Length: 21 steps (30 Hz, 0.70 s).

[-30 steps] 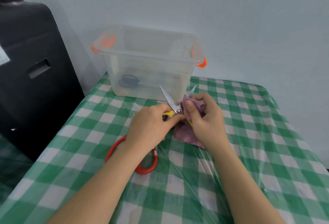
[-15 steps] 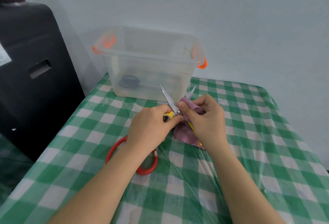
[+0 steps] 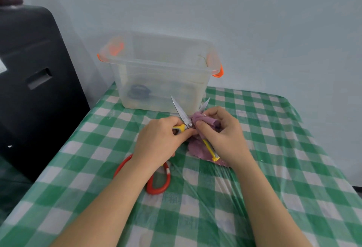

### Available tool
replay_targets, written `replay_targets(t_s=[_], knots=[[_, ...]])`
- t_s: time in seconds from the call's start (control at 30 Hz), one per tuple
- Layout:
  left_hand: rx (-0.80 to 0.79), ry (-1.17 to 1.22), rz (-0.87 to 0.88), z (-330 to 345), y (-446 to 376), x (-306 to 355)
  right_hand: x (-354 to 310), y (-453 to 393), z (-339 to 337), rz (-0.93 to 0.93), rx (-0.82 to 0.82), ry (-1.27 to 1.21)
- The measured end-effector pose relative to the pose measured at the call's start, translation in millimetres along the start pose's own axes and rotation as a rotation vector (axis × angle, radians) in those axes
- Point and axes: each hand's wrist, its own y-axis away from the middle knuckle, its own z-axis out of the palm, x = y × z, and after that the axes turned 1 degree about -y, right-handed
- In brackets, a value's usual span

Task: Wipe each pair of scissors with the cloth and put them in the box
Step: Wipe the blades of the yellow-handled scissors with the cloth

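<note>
My left hand (image 3: 159, 139) grips one yellow handle of the yellow-handled scissors (image 3: 180, 110), whose blades are spread in a V pointing at the box. My right hand (image 3: 225, 136) pinches the purple cloth (image 3: 205, 120) around the right blade near the pivot; the other yellow handle sticks out below that hand. The rest of the cloth lies on the table under my right hand. The clear plastic box (image 3: 160, 64) with orange latches stands just behind; dark scissors show through its wall. Red-handled scissors (image 3: 159, 185) lie on the table, partly under my left wrist.
A green-and-white checked tablecloth (image 3: 274, 168) under clear plastic film covers the table. A black cabinet (image 3: 35, 82) stands close at the left. A pale wall runs behind the box and along the table's right side.
My right hand has slid the cloth slightly down the right blade toward the pivot, baring more of the blade tip. My left hand keeps its hold.
</note>
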Motion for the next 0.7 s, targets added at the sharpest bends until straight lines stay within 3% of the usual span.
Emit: replay_targets(t_s=[0.23,0.4,0.7], knots=[[0.013,-0.011,0.009,0,-1,0,2,-2,-3,-0.018,-0.013,0.072],[0.029,-0.074,0.052,1,-1,2,3,-4,4,0.043,0.072,-0.019],[0.026,-0.059,0.028,2,1,3,5,-2,13,-0.002,0.165,0.053]])
